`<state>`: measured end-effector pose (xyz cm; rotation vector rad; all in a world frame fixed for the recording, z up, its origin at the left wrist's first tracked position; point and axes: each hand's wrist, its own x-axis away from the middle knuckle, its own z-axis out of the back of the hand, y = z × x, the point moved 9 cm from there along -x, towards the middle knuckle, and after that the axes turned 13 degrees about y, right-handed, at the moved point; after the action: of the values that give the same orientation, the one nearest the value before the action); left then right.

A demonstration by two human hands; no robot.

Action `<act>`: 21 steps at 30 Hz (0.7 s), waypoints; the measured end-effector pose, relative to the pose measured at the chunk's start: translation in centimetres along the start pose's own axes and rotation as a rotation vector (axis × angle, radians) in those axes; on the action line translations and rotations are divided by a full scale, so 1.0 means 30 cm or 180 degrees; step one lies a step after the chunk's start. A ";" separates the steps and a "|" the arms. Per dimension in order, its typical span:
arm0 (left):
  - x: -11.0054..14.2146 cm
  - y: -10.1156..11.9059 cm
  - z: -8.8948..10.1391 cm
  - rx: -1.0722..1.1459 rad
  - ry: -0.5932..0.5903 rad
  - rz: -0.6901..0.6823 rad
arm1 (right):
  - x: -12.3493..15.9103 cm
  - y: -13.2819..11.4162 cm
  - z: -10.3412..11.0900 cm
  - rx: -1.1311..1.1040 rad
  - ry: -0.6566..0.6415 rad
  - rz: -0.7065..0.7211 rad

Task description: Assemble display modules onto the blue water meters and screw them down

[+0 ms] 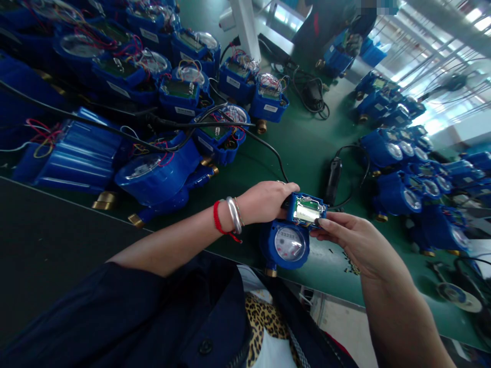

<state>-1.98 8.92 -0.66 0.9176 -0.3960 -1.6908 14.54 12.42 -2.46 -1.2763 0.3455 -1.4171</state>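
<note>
A blue water meter with a round dial and an open electronics box on top stands at the near edge of the green bench. My left hand, with a red cord and silver bangles at the wrist, is closed around the far side of the meter's box. My right hand pinches the box's near right corner with fingertips pressed to it.
Many blue meters with loose wires crowd the bench's left and back; finished ones line the right. A black corded tool lies just behind the held meter. Another person stands at the far end.
</note>
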 end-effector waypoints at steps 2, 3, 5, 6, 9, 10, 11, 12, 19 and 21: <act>0.002 -0.002 0.004 -0.0084 0.0018 0.0003 | -0.005 -0.011 -0.007 0.0117 -0.0102 0.0055; 0.002 -0.002 0.008 -0.0125 0.0037 0.0000 | -0.007 -0.017 -0.012 0.0195 -0.0166 0.0087; 0.000 -0.004 0.013 -0.0197 0.0024 -0.0012 | -0.011 -0.029 -0.019 0.0336 -0.0272 0.0153; -0.002 -0.004 0.013 -0.0210 -0.0007 -0.0023 | -0.011 -0.033 -0.022 0.0380 -0.0300 0.0181; -0.011 0.000 0.009 -0.0129 -0.0115 -0.0084 | -0.009 -0.043 -0.023 0.0420 -0.0292 0.0237; -0.013 0.002 0.008 -0.0084 -0.0120 -0.0101 | -0.008 -0.044 -0.022 0.0431 -0.0278 0.0244; -0.015 0.003 0.007 -0.0049 -0.0107 -0.0106 | -0.007 -0.043 -0.021 0.0443 -0.0268 0.0244; -0.016 0.003 0.006 -0.0027 -0.0082 -0.0097 | -0.006 -0.043 -0.020 0.0451 -0.0262 0.0237; -0.002 0.010 -0.010 0.0289 -0.0042 0.0019 | -0.002 -0.028 -0.011 0.0297 -0.0321 0.0013; -0.002 0.015 -0.010 0.0436 -0.0078 0.0001 | 0.000 -0.025 -0.006 0.0254 -0.0273 -0.0015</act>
<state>-1.44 8.88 -0.53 0.9969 -0.5337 -1.6921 13.98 12.58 -1.93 -1.2689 0.2260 -1.3622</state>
